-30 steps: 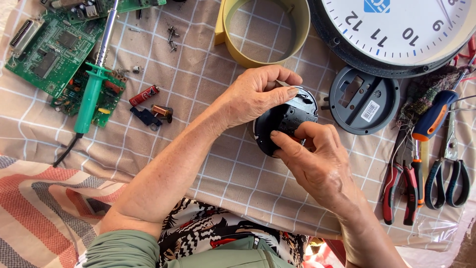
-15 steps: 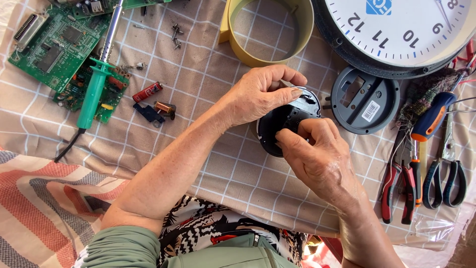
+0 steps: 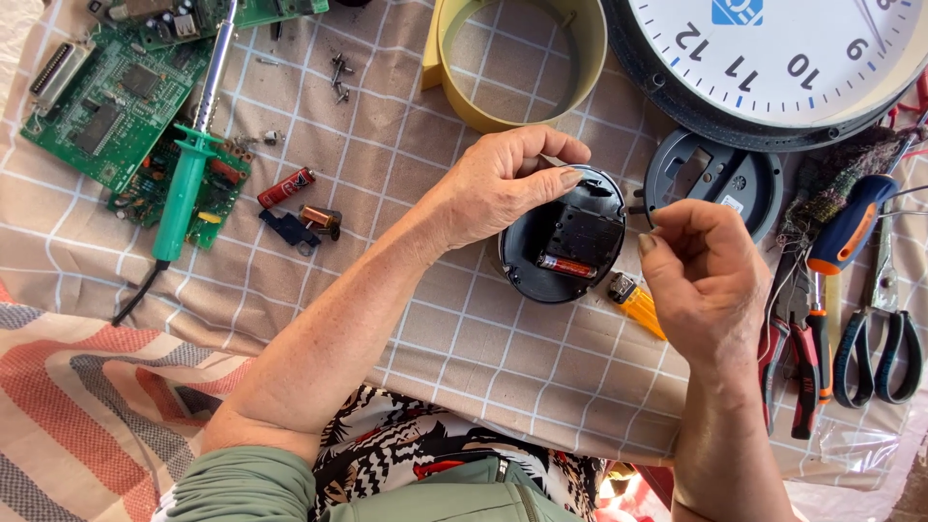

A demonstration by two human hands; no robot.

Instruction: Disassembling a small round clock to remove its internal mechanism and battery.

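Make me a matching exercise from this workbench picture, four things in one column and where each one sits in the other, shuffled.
Things:
1. soldering iron
2. red battery
3. yellow tape ring
4. scissors

Places:
A. far right edge
B. on the green circuit boards
C. top centre, beside the wall clock
D. inside the round black case held by the left hand

Pairs: 1-B, 2-D, 3-C, 4-A

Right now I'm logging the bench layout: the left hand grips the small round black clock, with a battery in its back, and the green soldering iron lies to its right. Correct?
Not quite. The head view shows the green soldering iron lying to the left of the small round black clock, across the circuit boards. The left hand does grip the clock, and a battery sits in its back.
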